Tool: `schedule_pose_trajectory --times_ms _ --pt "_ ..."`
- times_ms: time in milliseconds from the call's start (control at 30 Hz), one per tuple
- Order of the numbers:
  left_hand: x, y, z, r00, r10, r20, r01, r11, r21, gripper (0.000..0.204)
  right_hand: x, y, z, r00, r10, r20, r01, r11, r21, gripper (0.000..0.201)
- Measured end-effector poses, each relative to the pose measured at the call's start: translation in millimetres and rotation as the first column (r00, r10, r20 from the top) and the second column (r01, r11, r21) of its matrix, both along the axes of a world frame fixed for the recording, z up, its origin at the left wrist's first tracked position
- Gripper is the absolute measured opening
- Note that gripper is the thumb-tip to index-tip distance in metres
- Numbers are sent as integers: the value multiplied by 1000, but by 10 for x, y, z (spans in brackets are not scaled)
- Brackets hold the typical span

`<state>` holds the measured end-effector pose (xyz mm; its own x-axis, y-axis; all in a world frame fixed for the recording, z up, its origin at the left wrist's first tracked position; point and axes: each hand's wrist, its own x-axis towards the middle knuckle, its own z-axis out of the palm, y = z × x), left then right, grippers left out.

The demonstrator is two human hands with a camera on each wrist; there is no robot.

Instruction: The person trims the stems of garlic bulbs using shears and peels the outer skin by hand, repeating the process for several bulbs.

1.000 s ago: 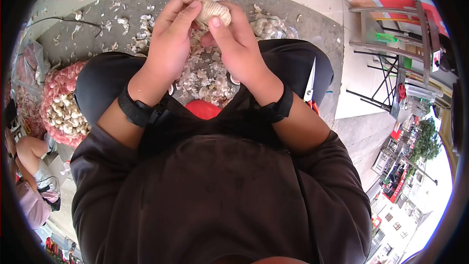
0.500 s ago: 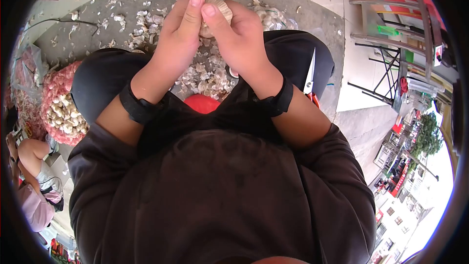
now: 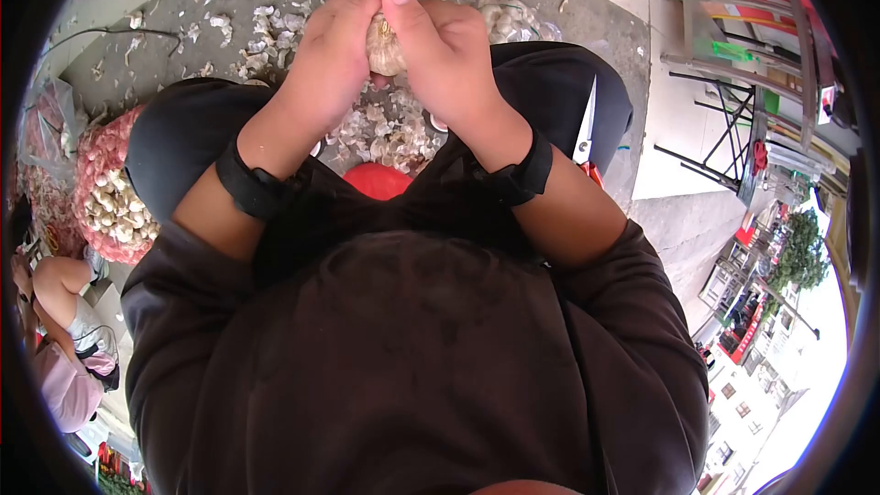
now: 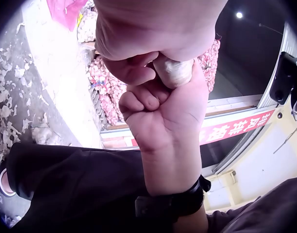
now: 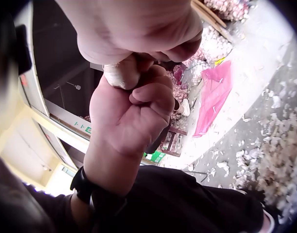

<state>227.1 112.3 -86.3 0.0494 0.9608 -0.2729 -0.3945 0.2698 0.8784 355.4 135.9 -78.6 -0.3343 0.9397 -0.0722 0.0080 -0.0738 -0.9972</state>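
Garlic bulb (image 3: 386, 53), left hand (image 3: 333, 53) and right hand (image 3: 447, 53) gripping, skins (image 3: 394, 135) below

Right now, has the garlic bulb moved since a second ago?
Yes: the garlic bulb sits lower in the head view, judged against the garlic bag.

Head view: fisheye bend, blk corners, blown-out white sky (image 3: 822, 362) lower R. L-wrist view: pale smooth floor (image 4: 56, 73) overexp.

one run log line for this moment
left hand: grips garlic bulb; right hand: grips same bulb; scissors: at right leg; garlic skins: on ground
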Motion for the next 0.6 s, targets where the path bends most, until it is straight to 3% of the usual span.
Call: schedule_pose_trajectory --times_ms 33,133,333,433,533,600 --pt "0 -4 -1 999 -2 35 3 1000 -27 35 -9 -25 -8 999 -1 -53 -2 999 -53 55" --pt "17 -8 -25 985 75 155 -68 997 -47 31 6 -6 -166 990 -41 138 4 966 257 52" --pt "-14 39 15 969 134 210 -114 988 -104 34 16 44 -24 998 2 64 -14 982 190 48" --pt "-74 -17 97 984 6 177 -13 999 37 41 -5 46 -51 998 -21 51 4 952 306 47" --pt "149 -106 184 977 201 65 -204 978 35 44 1 27 -44 995 -38 92 2 932 363 45" --pt "57 -116 138 995 95 1 -94 987 133 41 -19 -26 -20 999 -19 47 4 954 300 44"
